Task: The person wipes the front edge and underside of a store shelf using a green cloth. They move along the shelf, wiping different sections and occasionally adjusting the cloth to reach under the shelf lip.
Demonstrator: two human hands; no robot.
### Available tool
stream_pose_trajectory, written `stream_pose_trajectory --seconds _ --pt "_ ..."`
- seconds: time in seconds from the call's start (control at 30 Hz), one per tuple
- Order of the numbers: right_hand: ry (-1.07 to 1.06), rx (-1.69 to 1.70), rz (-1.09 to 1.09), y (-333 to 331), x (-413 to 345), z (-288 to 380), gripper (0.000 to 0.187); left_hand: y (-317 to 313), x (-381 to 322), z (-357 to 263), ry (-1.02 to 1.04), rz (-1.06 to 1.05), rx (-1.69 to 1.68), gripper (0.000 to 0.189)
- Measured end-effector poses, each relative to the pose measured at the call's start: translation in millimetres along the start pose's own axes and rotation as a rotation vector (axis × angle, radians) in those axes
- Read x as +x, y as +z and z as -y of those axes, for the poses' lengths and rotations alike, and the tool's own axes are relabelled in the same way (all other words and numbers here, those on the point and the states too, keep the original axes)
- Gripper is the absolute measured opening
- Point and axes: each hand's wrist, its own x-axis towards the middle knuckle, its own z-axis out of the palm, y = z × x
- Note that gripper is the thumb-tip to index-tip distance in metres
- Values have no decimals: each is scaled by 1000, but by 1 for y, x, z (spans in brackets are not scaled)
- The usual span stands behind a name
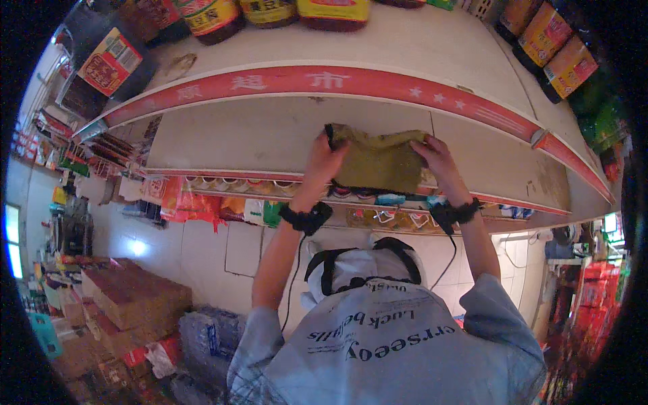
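An olive-green cloth (380,164) with a dark edge is held up between my two hands, over the front part of a pale shelf board (238,134). My left hand (325,159) grips its left upper corner. The right upper corner is between the fingers of my right hand (439,156). The cloth's top edge is folded and sags in the middle. Both wrists wear black bands with a dark device and a cable. Dark stains mark the board's right part.
Above, a shelf with a red front strip (283,81) holds bottles with yellow labels (334,10) and, at the left, a large dark bottle (111,63). Lower shelves hold red packets (195,202) and oil bottles (387,217). Cardboard boxes (136,293) stand on the floor at lower left.
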Motion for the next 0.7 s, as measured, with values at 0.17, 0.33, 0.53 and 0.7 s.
stream_pose_trajectory --seconds 0.17,0.33,0.53,0.7 --pt "-46 -221 46 28 49 -15 45 -29 24 29 233 -122 236 51" --pt "-273 -638 -41 58 17 -2 48 -29 8 17 388 12 587 53" --pt "-773 -1381 -9 82 -8 4 49 -1 5 20 658 224 760 50" --pt "-691 -1316 178 80 -8 0 57 -1 0 26 539 258 592 54"
